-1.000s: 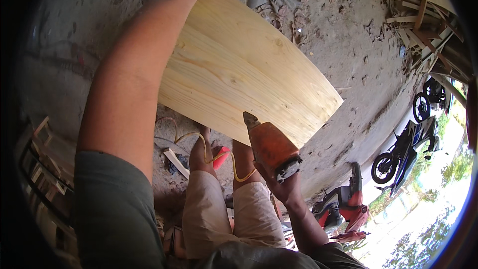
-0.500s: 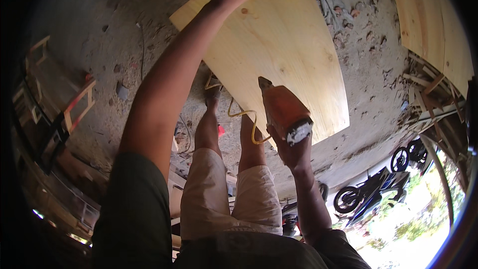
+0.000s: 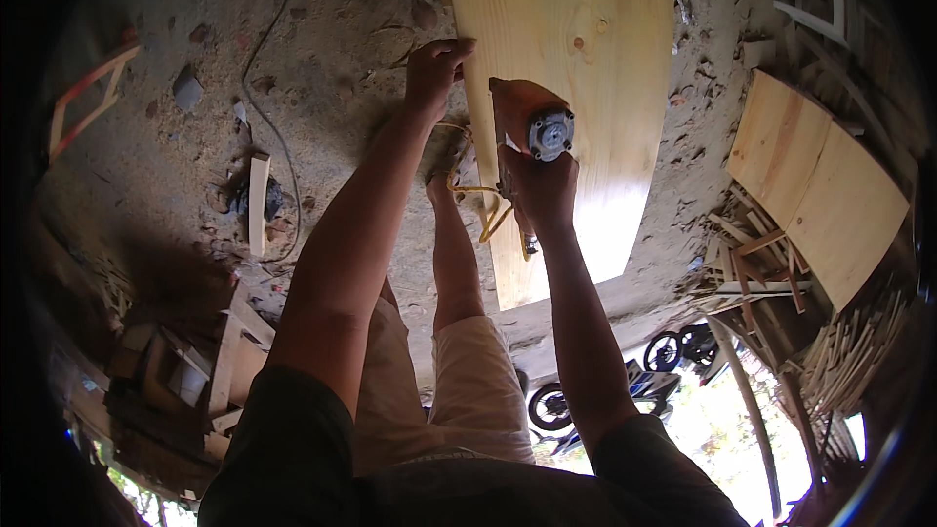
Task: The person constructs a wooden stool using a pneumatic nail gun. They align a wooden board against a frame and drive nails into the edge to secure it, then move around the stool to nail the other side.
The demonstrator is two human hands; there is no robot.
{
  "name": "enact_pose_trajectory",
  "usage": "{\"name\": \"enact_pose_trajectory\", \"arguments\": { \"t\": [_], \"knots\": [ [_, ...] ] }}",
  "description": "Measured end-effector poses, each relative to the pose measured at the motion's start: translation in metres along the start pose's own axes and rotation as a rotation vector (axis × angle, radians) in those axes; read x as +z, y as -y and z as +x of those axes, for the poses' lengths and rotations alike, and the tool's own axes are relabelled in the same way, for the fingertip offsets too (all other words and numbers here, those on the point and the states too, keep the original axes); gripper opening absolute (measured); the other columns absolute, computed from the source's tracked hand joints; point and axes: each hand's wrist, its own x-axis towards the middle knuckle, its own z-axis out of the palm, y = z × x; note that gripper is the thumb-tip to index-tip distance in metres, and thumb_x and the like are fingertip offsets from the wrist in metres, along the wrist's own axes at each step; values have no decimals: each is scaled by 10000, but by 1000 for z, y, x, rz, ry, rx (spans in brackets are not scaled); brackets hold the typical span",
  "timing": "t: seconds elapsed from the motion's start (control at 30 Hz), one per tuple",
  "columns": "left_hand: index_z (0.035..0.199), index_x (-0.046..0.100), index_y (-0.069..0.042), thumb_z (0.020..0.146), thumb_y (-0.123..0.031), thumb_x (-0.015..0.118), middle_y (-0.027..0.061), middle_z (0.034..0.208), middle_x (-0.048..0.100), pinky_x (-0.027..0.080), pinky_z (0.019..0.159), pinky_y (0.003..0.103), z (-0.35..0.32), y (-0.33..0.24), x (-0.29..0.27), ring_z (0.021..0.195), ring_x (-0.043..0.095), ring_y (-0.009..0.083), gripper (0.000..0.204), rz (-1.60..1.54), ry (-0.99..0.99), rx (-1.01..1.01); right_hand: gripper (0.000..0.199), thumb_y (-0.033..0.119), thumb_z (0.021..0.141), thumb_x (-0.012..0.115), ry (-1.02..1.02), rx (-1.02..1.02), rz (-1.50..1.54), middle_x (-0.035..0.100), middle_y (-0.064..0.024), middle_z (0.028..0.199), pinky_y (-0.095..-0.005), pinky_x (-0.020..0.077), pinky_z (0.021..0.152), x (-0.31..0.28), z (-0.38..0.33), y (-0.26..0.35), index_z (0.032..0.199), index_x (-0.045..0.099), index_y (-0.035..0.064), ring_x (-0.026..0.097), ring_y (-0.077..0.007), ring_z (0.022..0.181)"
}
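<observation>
A large pale wooden panel [image 3: 615,107] lies in front of me, its long side running away from me. My left hand [image 3: 435,78] is closed at the panel's left edge, thumb and fingers pinching it near the far half. In my right hand [image 3: 543,187] is an orange air nail gun [image 3: 522,105], its handle wrapped by my fingers. The gun's nose sits over the panel close to the left edge, a short way from my left hand; whether it touches the wood I cannot tell. A yellow air hose [image 3: 496,222] loops from the gun toward my leg.
A dark cable [image 3: 256,88] and a short wood strip [image 3: 259,205] lie on the dirt floor at left. At right, more wooden panels [image 3: 810,185] rest by scrap wood [image 3: 752,249]. Motorbikes [image 3: 551,408] stand near the bright opening. My foot [image 3: 447,158] is beside the panel.
My left hand has come back from the panel's far end to its left edge. The nail gun has moved from mid-panel to near that edge. My view of the panel has turned.
</observation>
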Motion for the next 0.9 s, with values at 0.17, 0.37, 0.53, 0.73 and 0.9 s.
{"name": "enact_pose_trajectory", "arguments": {
  "t": [0.17,0.37,0.53,0.73,0.9],
  "knots": [
    [937,756,36,824,-228,819,121,887,751,549,748,296,-1,-5,3,772,692,151,294,12,-79,35,285,199,794,754,-60,49,17,668,-144,676,-374,506,596,15,8,17,830,666,-69,645,-174,595],
    [925,752,46,822,-244,822,124,853,748,569,738,304,9,2,-3,766,707,157,315,-40,-38,59,315,234,797,811,-108,-19,-65,611,-53,562,-314,466,479,23,21,-4,698,624,1,583,-111,482],
    [929,751,52,834,-264,809,126,849,749,565,739,303,11,6,-2,762,707,157,335,-31,-17,74,309,217,803,810,-105,5,-2,590,-30,547,-313,449,462,25,21,-4,693,610,9,553,-102,465],
    [952,739,58,820,-279,822,133,867,749,550,782,312,11,4,-4,809,706,161,372,63,-47,85,287,196,817,735,-47,127,-18,704,-141,750,-372,508,630,21,13,22,900,689,-75,655,-166,655],
    [1016,722,45,827,-271,822,147,986,740,503,907,341,13,0,-5,956,688,199,381,167,-60,95,301,199,825,729,-122,-74,-37,702,-153,740,-371,508,622,25,19,10,887,674,-91,660,-160,675]
  ]
}}
